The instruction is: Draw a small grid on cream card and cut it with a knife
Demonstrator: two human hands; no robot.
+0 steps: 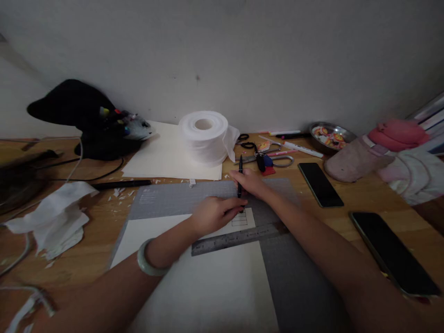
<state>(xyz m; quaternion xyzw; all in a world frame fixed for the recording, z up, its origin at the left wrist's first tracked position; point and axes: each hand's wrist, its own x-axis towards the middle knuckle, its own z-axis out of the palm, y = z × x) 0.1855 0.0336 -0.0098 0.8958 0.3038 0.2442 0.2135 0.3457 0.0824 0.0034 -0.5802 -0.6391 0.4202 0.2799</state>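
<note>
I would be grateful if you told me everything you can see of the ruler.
The ruler is a straight grey strip that looks like metal, with dark markings too small to read. It lies flat and slightly aslant, its left part on white paper, its right part on the grey mat. The right forearm may hide its right end. The left hand is beside its far edge; whether they touch is unclear.

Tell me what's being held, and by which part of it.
A black pen, held around its middle by the right hand. The left hand is at the pen's lower end; whether it holds it there cannot be told.
</note>
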